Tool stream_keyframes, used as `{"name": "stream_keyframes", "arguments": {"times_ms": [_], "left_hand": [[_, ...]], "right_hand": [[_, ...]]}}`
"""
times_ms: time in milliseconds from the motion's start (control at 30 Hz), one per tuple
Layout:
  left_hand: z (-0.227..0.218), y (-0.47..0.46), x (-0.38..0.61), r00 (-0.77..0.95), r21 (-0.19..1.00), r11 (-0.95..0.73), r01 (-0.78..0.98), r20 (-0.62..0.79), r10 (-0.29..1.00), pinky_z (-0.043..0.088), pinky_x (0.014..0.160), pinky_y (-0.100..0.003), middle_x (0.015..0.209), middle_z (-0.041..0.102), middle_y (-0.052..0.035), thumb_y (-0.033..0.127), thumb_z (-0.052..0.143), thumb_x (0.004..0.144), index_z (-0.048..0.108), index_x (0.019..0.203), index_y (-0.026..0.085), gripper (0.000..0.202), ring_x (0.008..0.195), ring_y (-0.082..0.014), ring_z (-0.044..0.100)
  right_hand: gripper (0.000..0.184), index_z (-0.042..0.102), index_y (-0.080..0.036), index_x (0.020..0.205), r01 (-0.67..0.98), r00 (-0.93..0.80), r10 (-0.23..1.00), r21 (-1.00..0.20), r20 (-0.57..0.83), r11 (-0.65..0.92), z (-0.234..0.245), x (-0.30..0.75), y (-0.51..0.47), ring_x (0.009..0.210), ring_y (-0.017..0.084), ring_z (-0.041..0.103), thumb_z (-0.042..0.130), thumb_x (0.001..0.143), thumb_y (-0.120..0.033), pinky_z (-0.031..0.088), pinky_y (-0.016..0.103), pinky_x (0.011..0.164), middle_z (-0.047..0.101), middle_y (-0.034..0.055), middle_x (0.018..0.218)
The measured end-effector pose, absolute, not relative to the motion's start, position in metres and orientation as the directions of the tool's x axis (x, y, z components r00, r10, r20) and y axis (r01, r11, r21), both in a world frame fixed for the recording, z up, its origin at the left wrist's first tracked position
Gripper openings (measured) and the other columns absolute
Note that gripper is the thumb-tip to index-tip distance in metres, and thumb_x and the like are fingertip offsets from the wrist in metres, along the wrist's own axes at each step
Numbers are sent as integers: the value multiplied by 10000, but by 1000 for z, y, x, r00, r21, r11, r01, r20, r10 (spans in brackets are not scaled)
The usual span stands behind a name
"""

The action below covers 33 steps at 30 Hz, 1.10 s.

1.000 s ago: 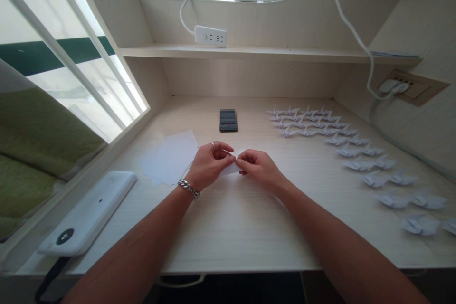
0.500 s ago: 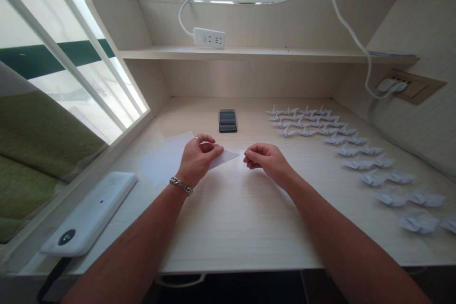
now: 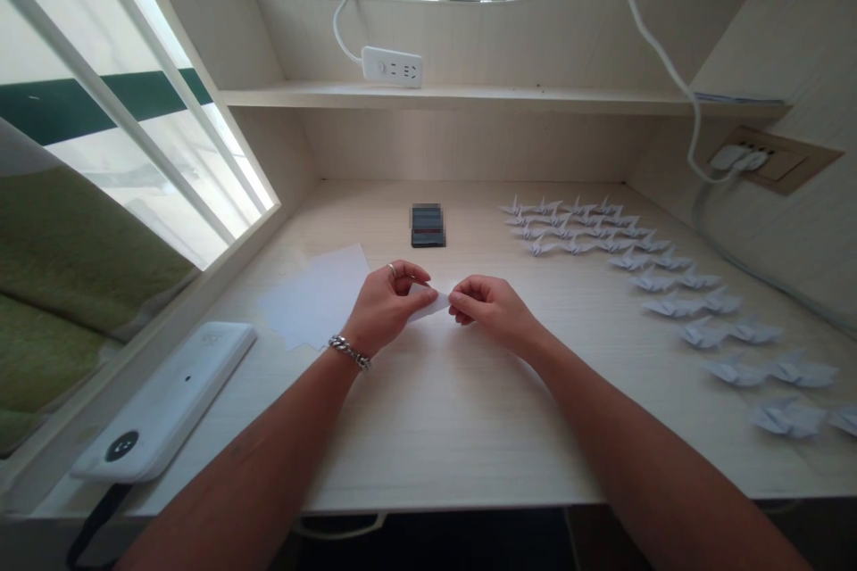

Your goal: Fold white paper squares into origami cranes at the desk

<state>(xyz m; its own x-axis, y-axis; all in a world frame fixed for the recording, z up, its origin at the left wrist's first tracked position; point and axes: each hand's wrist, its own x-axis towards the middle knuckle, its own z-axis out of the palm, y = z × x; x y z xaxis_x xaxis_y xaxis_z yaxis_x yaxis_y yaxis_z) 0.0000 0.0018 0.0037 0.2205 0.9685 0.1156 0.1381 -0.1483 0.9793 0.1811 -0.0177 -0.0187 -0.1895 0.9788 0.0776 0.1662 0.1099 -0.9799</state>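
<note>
**Left hand** (image 3: 386, 308): fingers curled inward, thumb and fingertips pinching one end of a small piece of white paper (image 3: 428, 306). Silver ring (image 3: 392, 269) on one finger; chain bracelet (image 3: 349, 353) at the wrist.

**Right hand** (image 3: 494, 314): fingers likewise curled, pinching the opposite end. The piece spans the narrow gap between the hands, held just above the desk, narrow and flat, with most of it hidden by the fingers. Whether it bears finished creases cannot be told.

**Desk contents, left to right:**
- White flat device (image 3: 164, 401), perhaps a power bank, with a dark round mark, near the front edge of the pale wood-grain desk (image 3: 442, 455).
- Loose white paper sheets (image 3: 312, 296), flat and overlapping, just beside the left hand; no folds visible.
- Dark rectangular object (image 3: 428, 226), probably a phone, partly pixelated, against the back of the desk.
- Folded white paper cranes (image 3: 582, 227), complete in shape, in close rows at the back, then curving toward the front along the right side in pairs.

**Progress as shown:** many cranes stand finished, one piece is in hand, and the loose sheets remain unfolded.
</note>
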Motion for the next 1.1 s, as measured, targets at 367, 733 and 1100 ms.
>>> {"name": "stream_keyframes", "arguments": {"times_ms": [367, 733, 1100], "left_hand": [[1, 5, -1, 249, 996, -28, -85, 48, 967, 469, 622, -274, 733, 732, -57, 263, 782, 643, 643, 947, 139, 356, 631, -163, 650], [4, 6, -3, 213, 992, -64, 110, 39, 976, 436, 576, -245, 665, 670, -27, 374, 763, 677, 696, 819, 133, 287, 591, -120, 566], [2, 2, 2, 293, 922, -238, 305, 147, 945, 426, 596, -246, 690, 681, -32, 365, 670, 749, 703, 722, 149, 221, 631, -138, 570]], "right_hand": [[242, 622, -155, 679, -33, -206, 978, -998, -36, -44, -11, 179, -19, 539, 111, 563, 719, 678, -377, 468, 266, 573, 635, 10, 598], [259, 631, -152, 706, -14, -183, 983, -1000, -5, -7, -15, 184, -18, 567, 114, 570, 722, 698, -394, 470, 266, 594, 646, 16, 624], [185, 657, -157, 789, 195, -173, 981, -973, 90, 123, -19, 181, -17, 657, 138, 592, 625, 771, -339, 469, 263, 614, 647, 19, 723]]}}
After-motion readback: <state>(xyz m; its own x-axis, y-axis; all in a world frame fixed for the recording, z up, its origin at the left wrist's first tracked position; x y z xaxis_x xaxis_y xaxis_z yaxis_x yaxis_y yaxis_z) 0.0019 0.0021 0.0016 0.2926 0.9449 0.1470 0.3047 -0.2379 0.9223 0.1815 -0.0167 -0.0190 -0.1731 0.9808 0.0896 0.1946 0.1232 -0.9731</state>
